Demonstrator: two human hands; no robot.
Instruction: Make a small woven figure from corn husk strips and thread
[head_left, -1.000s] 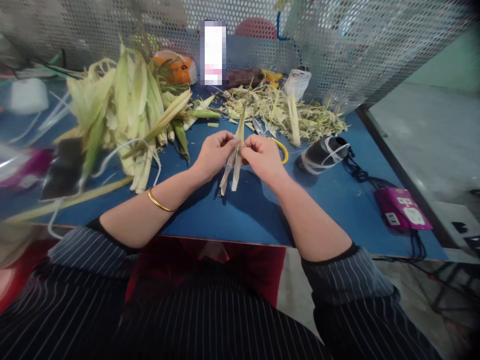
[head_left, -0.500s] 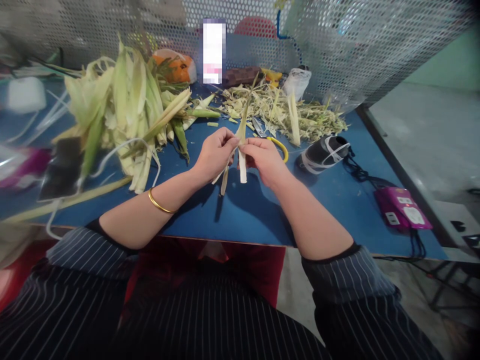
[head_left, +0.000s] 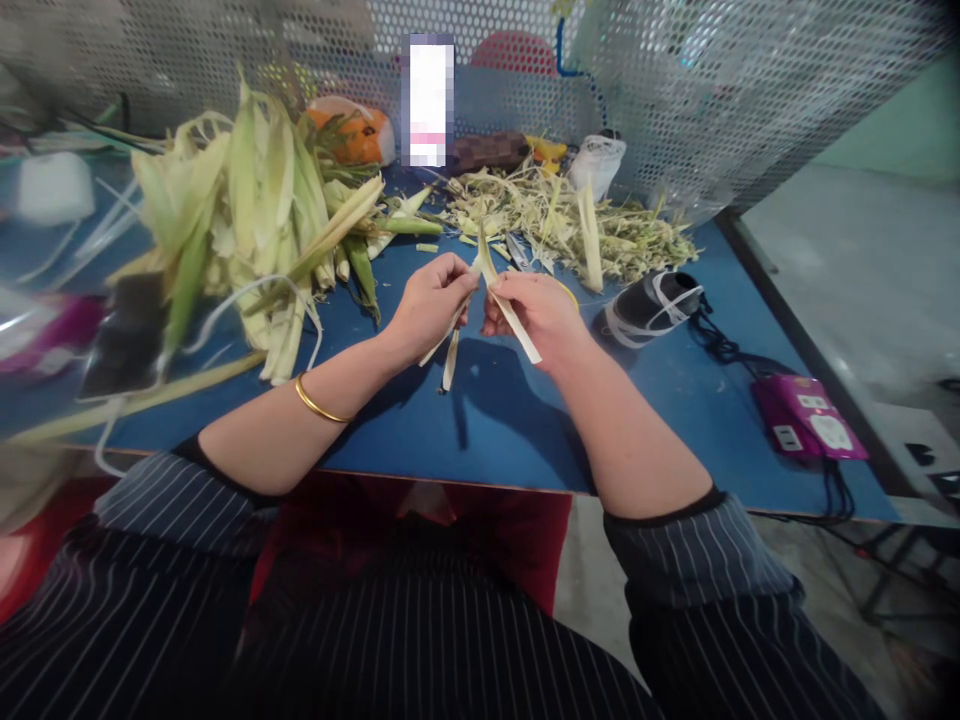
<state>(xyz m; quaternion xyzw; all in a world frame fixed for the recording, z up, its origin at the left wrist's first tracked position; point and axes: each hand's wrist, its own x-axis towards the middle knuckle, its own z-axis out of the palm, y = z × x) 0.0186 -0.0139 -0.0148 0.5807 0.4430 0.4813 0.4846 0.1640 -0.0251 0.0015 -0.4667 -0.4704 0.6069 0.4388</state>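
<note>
Between my hands is a pale corn husk (head_left: 486, 262), split into strips that join at its green upper tip. My left hand (head_left: 431, 305) pinches the left side, with thin strip ends hanging below the fingers. My right hand (head_left: 536, 312) is closed on the right strip, whose whitish end slants down across the fingers. Just behind my right hand lie scissors (head_left: 517, 252); their yellow handle is mostly hidden by it. To the left is a large heap of corn husks (head_left: 259, 200), and beyond the hands a pile of husk scraps (head_left: 517, 205).
A black spool (head_left: 649, 308) wrapped with white cord lies right of my hand. Farther right is a purple power strip (head_left: 806, 415) with black cables. A dark phone-like slab (head_left: 124, 335) with a white cable lies left. Perforated metal mesh (head_left: 660, 90) closes off the back.
My right hand has turned and drawn its strip outward, so the strip's lower end now slants to the right. The gap between the strips has widened. My left hand stays nearly in place.
</note>
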